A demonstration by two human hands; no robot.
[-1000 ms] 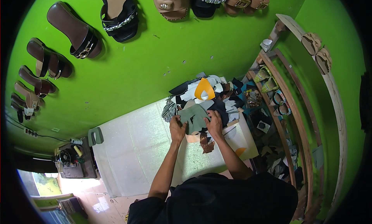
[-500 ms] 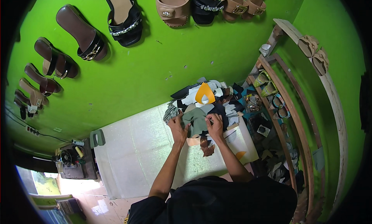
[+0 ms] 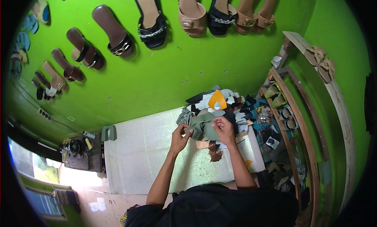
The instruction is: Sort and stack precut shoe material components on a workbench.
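Grey-green leather-like sheet (image 3: 204, 128) sits pinched between both hands over the pale worktable (image 3: 141, 156), with the scrap heap (image 3: 226, 105) just beyond at 12 o'clock. Left hand (image 3: 180, 137) grips its 9 o'clock edge, right hand (image 3: 224, 129) clamps down on the 3 o'clock side. It drapes and folds, so I'd guess it's light, floppy and not fragile; holding two opposite edges looks best for keeping it flat. An orange cutout (image 3: 217, 101) tops the heap.
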